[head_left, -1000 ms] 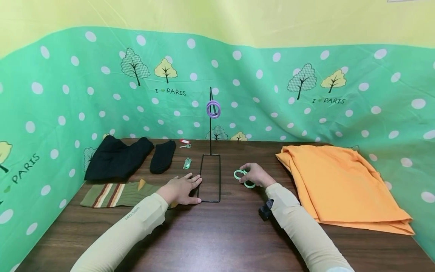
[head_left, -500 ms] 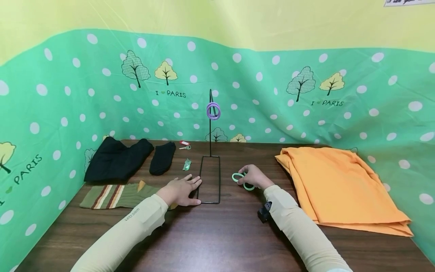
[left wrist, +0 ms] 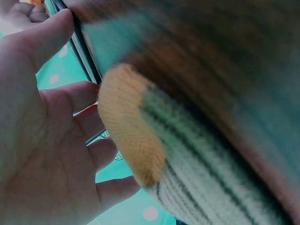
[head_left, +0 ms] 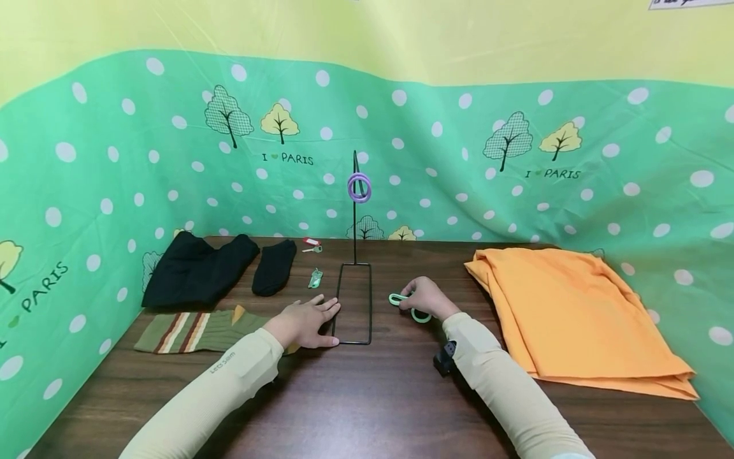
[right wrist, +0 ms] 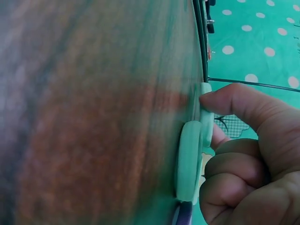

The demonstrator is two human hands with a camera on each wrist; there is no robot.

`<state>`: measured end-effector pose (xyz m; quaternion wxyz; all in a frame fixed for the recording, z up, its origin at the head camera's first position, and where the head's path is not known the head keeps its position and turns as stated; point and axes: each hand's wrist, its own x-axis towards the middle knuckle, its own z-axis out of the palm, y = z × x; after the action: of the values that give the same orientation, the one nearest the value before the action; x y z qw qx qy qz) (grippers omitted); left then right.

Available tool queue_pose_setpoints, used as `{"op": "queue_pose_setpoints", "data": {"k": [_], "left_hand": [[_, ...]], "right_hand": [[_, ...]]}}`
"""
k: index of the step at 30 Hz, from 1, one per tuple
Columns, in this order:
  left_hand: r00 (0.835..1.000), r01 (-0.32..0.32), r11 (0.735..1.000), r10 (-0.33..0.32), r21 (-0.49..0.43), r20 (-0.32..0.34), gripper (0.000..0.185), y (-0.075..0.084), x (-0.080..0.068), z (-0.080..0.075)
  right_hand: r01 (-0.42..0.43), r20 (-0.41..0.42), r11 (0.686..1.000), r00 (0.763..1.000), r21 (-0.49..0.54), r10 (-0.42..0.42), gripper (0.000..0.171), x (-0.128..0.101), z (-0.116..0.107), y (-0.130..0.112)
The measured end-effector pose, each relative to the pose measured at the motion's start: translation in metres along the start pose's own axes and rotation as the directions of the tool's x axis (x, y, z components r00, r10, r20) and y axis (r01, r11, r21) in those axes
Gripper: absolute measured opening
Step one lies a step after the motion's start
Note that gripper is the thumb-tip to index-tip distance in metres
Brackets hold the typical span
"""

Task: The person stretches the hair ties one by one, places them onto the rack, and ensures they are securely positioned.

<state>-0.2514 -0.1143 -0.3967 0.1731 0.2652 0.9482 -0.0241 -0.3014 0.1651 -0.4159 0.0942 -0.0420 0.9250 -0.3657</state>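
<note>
My left hand (head_left: 306,320) lies with fingers spread at the left side of the rectangular base (head_left: 371,306) of a black wire stand. Its fingertips and thumb touch the wire. My right hand (head_left: 429,297) pinches a light green ring (head_left: 395,299) between thumb and finger, just right of the base. A second light green ring (head_left: 422,317) lies right beside it, partly under the hand. In the right wrist view, the thumb presses the farther green ring (right wrist: 206,126), and the other fingers are curled. Two purple rings (head_left: 359,199) hang on the stand's hook.
An olive striped sock (head_left: 189,331) lies by my left forearm. Behind it are a folded black cloth (head_left: 195,271), a black sock (head_left: 274,268), a key with a red tag (head_left: 312,245) and a small green item (head_left: 315,278). Folded orange cloth (head_left: 573,319) covers the right side.
My right hand has shifted slightly left, and the pinched green ring now looks more tilted up. The left hand stays on the base. The head view has tipped slightly upward.
</note>
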Motion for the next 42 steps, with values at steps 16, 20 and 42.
{"op": "queue_pose_setpoints", "data": {"k": [16,20,42], "left_hand": [[1.0,0.002,1.0,-0.002,0.001,-0.002,0.077,-0.001,0.001,0.002],[1.0,0.004,1.0,-0.004,0.001,0.002,0.077,-0.001,0.001,0.002],[1.0,0.004,1.0,-0.004,0.004,0.006,0.078,-0.002,0.002,0.0]], "right_hand": [[0.192,-0.141,0.973,0.975,0.126,-0.174,0.025,-0.028,-0.024,-0.056],[0.285,-0.205,0.951,0.944,0.116,-0.258,0.024,-0.041,-0.03,-0.077],[0.693,-0.534,0.717,0.582,-0.068,-0.613,0.027,-0.11,-0.058,-0.152]]}}
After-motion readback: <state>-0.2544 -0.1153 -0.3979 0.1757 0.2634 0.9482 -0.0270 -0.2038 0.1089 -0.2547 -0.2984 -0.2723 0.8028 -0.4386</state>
